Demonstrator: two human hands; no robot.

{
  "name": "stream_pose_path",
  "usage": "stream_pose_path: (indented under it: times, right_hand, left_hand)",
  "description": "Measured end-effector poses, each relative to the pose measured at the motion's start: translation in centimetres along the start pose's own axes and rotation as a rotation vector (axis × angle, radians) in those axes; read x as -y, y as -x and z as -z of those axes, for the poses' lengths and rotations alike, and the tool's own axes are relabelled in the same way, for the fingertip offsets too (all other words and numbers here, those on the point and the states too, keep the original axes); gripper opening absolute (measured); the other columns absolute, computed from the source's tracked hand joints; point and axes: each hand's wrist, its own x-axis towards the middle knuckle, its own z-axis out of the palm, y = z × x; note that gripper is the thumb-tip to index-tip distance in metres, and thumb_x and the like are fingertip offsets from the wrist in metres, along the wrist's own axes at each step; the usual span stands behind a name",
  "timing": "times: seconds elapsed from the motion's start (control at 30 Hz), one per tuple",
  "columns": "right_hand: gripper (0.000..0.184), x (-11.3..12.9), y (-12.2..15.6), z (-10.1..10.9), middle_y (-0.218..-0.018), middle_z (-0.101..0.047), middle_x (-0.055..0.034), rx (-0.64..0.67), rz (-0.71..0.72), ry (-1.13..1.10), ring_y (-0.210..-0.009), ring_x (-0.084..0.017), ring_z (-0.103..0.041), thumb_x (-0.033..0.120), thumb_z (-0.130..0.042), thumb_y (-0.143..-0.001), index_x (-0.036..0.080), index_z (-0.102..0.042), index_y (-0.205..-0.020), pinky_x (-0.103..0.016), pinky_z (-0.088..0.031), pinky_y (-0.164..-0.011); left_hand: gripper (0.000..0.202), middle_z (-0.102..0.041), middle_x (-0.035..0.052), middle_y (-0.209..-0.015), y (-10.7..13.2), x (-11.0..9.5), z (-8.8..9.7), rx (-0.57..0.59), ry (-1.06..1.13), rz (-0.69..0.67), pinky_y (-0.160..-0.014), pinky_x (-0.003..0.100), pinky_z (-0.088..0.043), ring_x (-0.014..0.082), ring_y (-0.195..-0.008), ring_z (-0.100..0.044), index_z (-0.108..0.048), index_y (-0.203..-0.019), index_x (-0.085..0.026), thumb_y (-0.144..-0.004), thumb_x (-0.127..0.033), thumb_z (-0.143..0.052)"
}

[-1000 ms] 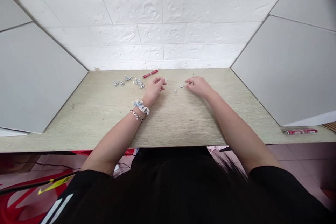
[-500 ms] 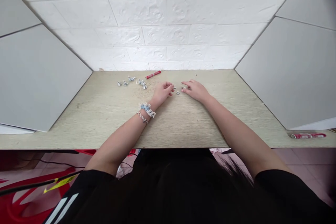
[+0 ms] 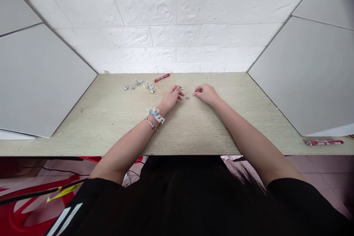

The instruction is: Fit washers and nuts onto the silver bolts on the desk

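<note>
a small nut (image 3: 187,97) lies on the wooden desk (image 3: 83,129) between the hands. just left of it, the left hand (image 3: 171,97) pinches a tiny metal piece (image 3: 181,89); just right, the right hand (image 3: 206,94) rests, fingers loosely together, holding nothing visible. the screws (image 3: 138,85) lie scattered well left of the nut, none fitted with it.

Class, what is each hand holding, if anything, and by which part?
The left hand pinches a small metal piece in its fingertips; which part is too small to tell. The right hand holds nothing, its fingertips beside a metal nut or washer.
</note>
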Motion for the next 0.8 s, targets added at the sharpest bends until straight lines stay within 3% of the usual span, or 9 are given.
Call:
stream_pose_path:
  times: [0.23,0.6,0.8]
  right_hand:
    - [0.016,-0.28,-0.11,0.63,-0.092,-0.066,-0.0071,0.087,-0.071,-0.014,-0.078,-0.015,-0.057,0.027,-0.069,-0.071,0.015,-0.070,-0.082,-0.030,-0.044,-0.076]
    - [0.020,-0.11,0.31,0.51,-0.085,-0.064,-0.0020,0.036,-0.089,-0.143,-0.078,-0.014,-0.056,0.024,-0.069,-0.067,0.016,-0.064,-0.084,-0.028,-0.043,-0.074]
    - [0.014,0.34,0.50,-0.17,-0.078,-0.065,-0.0015,-0.089,0.037,-0.246,-0.076,-0.014,-0.057,0.017,-0.064,-0.071,0.016,-0.067,-0.084,-0.029,-0.044,-0.077]
  left_hand:
    - [0.021,-0.058,-0.0030,-0.062,-0.12,0.23,-0.11,0.009,-0.026,-0.029,-0.052,0.018,-0.039,0.0054,-0.046,-0.050,-0.052,-0.080,-0.016,-0.095,-0.021,-0.038]
    - [0.020,-0.059,-0.0026,-0.063,0.14,-0.05,-0.14,0.004,-0.023,-0.026,-0.051,0.019,-0.038,0.0056,-0.045,-0.051,-0.053,-0.082,-0.015,-0.094,-0.019,-0.038]
    - [0.020,-0.058,-0.0029,-0.060,-0.08,-0.09,-0.05,0.002,0.035,-0.002,-0.050,0.019,-0.036,0.0053,-0.043,-0.049,-0.053,-0.080,-0.015,-0.094,-0.018,-0.039]
